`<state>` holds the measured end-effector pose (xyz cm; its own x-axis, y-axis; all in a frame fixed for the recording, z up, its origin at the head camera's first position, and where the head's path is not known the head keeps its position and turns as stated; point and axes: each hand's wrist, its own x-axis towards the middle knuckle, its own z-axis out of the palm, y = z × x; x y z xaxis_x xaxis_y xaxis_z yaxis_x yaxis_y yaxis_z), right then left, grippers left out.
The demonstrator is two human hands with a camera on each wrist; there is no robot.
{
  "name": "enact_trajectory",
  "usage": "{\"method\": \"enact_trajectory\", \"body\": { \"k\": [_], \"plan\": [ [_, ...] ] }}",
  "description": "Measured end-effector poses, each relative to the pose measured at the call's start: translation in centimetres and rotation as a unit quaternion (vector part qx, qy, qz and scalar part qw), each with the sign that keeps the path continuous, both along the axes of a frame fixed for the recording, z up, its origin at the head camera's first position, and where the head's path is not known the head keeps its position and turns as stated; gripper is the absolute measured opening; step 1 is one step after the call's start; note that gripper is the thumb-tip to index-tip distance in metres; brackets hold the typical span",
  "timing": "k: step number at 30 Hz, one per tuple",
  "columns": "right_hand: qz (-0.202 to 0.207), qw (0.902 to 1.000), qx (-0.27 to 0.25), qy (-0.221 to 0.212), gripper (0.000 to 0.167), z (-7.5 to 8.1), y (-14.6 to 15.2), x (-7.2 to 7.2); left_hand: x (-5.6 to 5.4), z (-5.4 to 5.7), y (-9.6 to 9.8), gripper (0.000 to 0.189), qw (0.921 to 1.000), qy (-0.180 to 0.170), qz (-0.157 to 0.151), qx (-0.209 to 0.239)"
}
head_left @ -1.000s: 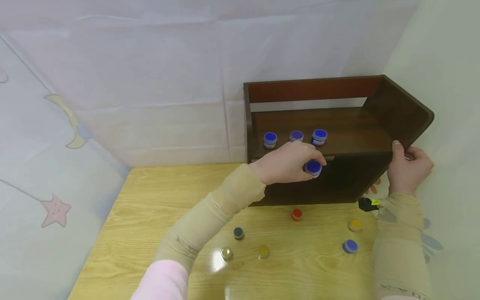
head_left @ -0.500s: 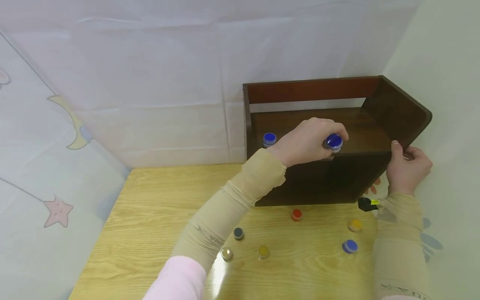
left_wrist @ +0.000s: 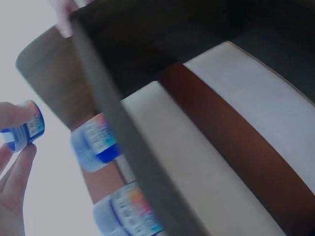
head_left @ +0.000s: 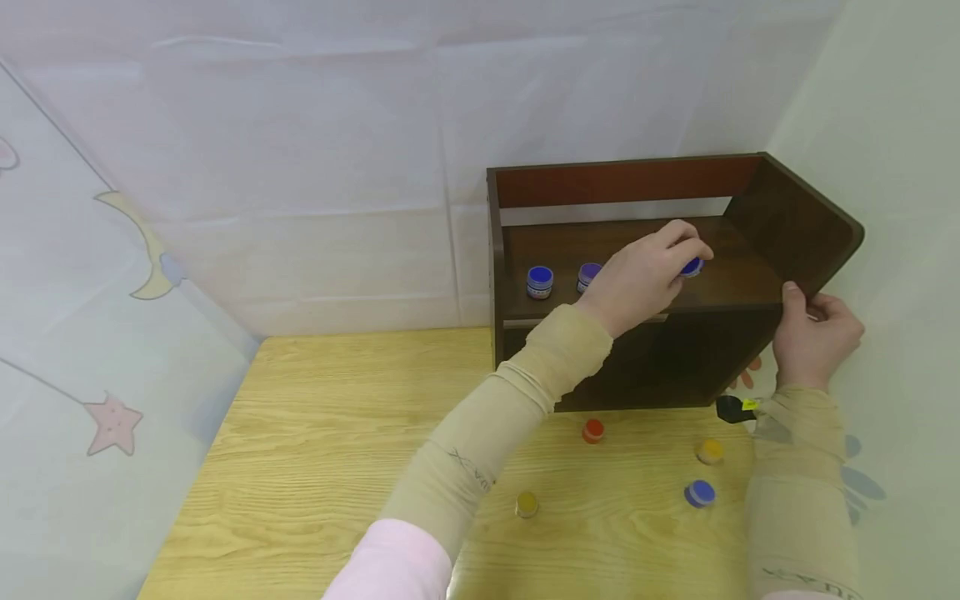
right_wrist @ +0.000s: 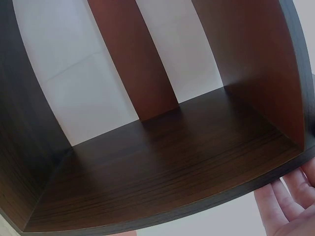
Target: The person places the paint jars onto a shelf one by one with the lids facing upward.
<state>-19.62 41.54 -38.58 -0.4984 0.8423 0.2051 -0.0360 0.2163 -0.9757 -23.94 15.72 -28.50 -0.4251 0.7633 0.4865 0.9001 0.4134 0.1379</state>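
In the head view, our left hand (head_left: 645,271) pinches a blue-lidded jar (head_left: 692,267) over the shelf (head_left: 750,271); whether its base touches, we cannot tell. A blue jar (head_left: 539,282) and purple jar (head_left: 589,277) stand to its left, seemingly in a row. Our right hand (head_left: 816,337) grips the right side panel's front edge, probably steadying the unit. In the left wrist view, we hold the jar between thumb and fingers, apart from its neighbours, presumably for control. In the right wrist view, our fingers lie against the panel's outside, likely bracing it.
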Motion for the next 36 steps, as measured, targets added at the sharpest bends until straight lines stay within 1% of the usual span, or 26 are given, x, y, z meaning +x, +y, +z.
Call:
{"method": "enact_trajectory", "body": {
  "k": [2,3,5,8,10,12,13,15,18,20,22,25,28,32,36],
  "plan": [
    [-0.001,1.0,0.0,0.001,0.023,0.0,0.2,0.1,0.0,-0.6,0.4,0.034,0.9989,0.035,0.015,-0.027],
    [-0.001,1.0,-0.001,0.002,0.023,-0.1,0.2,0.1,0.1,-0.8,0.5,0.037,0.9977,0.047,0.023,-0.042],
    [0.001,1.0,-0.002,0.001,0.022,-0.2,0.3,0.1,0.1,-1.4,0.7,0.042,0.9949,0.063,0.038,-0.069],
    [0.005,1.0,-0.003,-0.003,0.022,-0.5,0.3,0.1,0.1,-2.1,0.9,0.049,0.9925,0.073,0.049,-0.084],
    [0.006,1.0,-0.002,-0.006,0.022,-0.6,0.2,0.1,0.1,-2.5,1.0,0.045,0.9909,0.089,0.055,-0.085],
    [0.005,1.0,-0.004,-0.005,0.022,-0.5,0.1,0.1,0.0,-2.7,1.2,0.034,0.9898,0.104,0.06,-0.077],
    [0.006,1.0,-0.007,-0.003,0.022,-0.5,0.0,0.1,0.0,-2.9,1.3,0.029,0.9897,0.106,0.062,-0.074],
    [0.009,0.9999,-0.008,-0.003,0.022,-0.4,-0.2,0.0,-0.1,-3.0,1.4,0.022,0.9903,0.099,0.07,-0.069],
    [0.013,0.9999,-0.011,0.002,0.022,-0.3,-0.4,-0.2,-0.2,-3.3,1.5,0.021,0.9918,0.077,0.079,-0.066],
    [0.011,0.9999,-0.006,0.002,0.023,-0.2,-0.7,-0.1,0.0,-3.2,1.5,0.022,0.9909,0.069,0.087,-0.077],
    [0.009,1.0,-0.002,0.003,0.024,-0.1,-0.8,-0.1,0.0,-3.1,1.5,0.027,0.9884,0.073,0.096,-0.092],
    [0.007,1.0,0.001,0.004,0.025,0.0,-0.9,0.0,0.1,-2.9,1.6,0.032,0.9821,0.088,0.112,-0.124],
    [0.008,0.9999,-0.005,0.007,0.024,0.1,-0.9,0.1,-0.1,-2.9,1.8,0.034,0.9765,0.102,0.124,-0.144],
    [0.011,0.9998,-0.012,0.008,0.024,0.2,-0.7,0.1,-0.3,-2.7,1.9,0.036,0.9733,0.114,0.129,-0.152],
    [0.013,0.9998,-0.01,0.007,0.024,0.1,-0.7,0.0,-0.3,-2.6,2.0,0.035,0.9728,0.107,0.128,-0.16]
  ]
}}
